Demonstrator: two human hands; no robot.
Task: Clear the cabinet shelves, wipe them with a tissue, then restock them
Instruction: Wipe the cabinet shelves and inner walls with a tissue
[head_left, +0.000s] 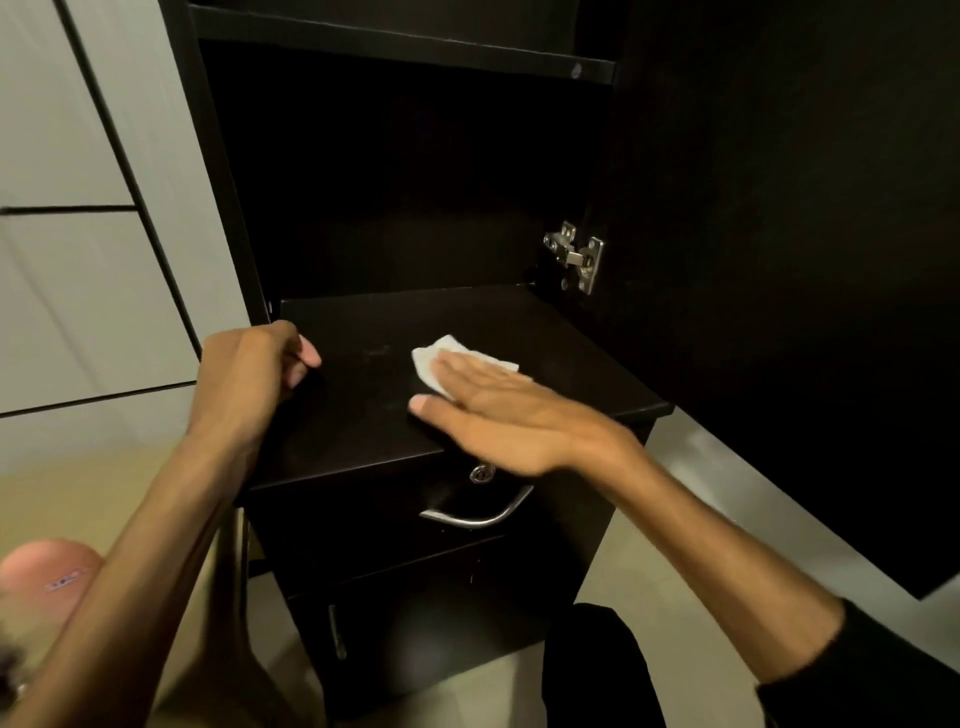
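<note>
So around us there's a dark cabinet (415, 182) with its door (779, 260) swung open on our right, and a shiny metal hinge (574, 255) sits at the inner edge where door meets frame. Under the shelf (363, 405) we're working on there's a drawer front with a curved chrome handle (475, 512) and a small round lock (481, 474) just above it, and lower down another dark panel with a thin vertical handle (336, 631). Off at the bottom left is a blurry pinkish thing (47, 577), too smeared to tell what it is. Another shelf edge (405, 44) runs across higher up.

The shelf surface is dark, matte and bare apart from the tissue, with a couple of faint smudges near the middle. The wall on the left is pale panels with dark seams, and the floor down below looks light and tiled.

Our right hand (498, 410) is laid flat, fingers straight and together, pressing a white tissue (441, 364) onto the shelf towards its right half. Our left hand (254, 364) has its fingers curled over the shelf's left edge, gripping it.
</note>
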